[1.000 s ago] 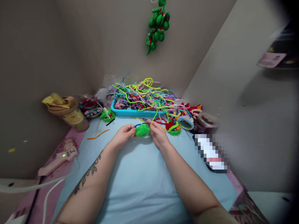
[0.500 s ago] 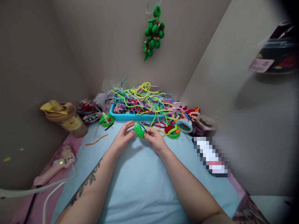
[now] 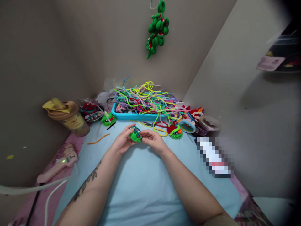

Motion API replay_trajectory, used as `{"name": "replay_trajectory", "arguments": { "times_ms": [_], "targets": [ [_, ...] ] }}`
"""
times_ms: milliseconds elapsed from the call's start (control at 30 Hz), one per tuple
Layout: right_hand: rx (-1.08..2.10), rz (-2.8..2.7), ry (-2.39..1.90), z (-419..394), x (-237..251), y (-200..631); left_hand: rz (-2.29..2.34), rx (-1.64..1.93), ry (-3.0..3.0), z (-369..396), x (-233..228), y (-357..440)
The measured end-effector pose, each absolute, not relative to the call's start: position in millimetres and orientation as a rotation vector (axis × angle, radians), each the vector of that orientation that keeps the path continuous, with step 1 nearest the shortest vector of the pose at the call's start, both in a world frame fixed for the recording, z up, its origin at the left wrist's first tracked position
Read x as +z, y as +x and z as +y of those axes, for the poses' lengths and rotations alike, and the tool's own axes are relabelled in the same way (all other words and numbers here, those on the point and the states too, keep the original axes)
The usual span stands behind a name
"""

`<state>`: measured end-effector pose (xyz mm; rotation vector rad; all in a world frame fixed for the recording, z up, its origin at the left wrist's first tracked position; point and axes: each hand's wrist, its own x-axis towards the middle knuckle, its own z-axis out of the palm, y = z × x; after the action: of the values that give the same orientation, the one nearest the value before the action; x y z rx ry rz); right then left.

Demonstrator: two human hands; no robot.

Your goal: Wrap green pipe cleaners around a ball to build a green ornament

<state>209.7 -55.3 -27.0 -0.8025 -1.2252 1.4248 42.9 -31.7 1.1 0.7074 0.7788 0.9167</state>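
Between my two hands is a small rounded green pipe-cleaner piece (image 3: pixel 135 136) with a blue pipe cleaner (image 3: pixel 136 129) curving along its upper side. My left hand (image 3: pixel 124 139) grips it from the left, fingers curled round the edge. On the other side, my right hand (image 3: pixel 152 140) pinches its right edge with thumb and fingertips. Just beyond lie scissors (image 3: pixel 162 132) with red and yellow handles. Nearby on the right sits a green and red pipe-cleaner figure (image 3: pixel 175 131); a green frog-like head (image 3: pixel 108 119) rests to the left.
A blue tray (image 3: pixel 141 117) heaped with colourful pipe cleaners stands at the back. An orange pipe cleaner (image 3: pixel 98 139), a pink glue gun (image 3: pixel 58 164) and a lidded cup (image 3: pixel 74 121) are at left. At right are a jar (image 3: pixel 208 127) and a pixelated device (image 3: pixel 213 158).
The green piece has tilted and shifted slightly left and down. My left hand has closed round it, while my right fingers have moved to its lower right edge.
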Motion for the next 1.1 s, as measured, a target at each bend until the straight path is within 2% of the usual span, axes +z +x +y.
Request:
{"name": "replay_trajectory", "arguments": {
  "times_ms": [200, 467, 567, 667, 800, 1100],
  "targets": [
    [1.325, -1.18, -0.988, -52.7, -28.8, 209.5, 0.762, 0.907, 0.777, -37.7, 6.8, 46.7],
    [1.371, -1.136, -0.882, -57.0, -24.6, 205.7, 0.721, 0.978, 1.005, -40.8, 9.8, 44.5],
    [1.074, -1.077, -1.011, -49.0, -21.9, 224.8, 0.656, 1.011, 0.792, -31.0, 8.5, 34.8],
    [0.717, -0.776, -1.212, -35.4, -27.5, 253.3, 0.605, 1.121, 0.548, -19.1, 4.8, 23.8],
    [0.554, -0.564, -1.304, -26.9, -37.6, 273.3, 0.533, 1.158, 0.354, -9.8, -0.4, 15.2],
    [0.513, -1.372, -1.322, -43.7, -33.8, 228.0, 0.465, 1.105, 0.346, -6.1, -4.2, 13.5]
  ]
}}
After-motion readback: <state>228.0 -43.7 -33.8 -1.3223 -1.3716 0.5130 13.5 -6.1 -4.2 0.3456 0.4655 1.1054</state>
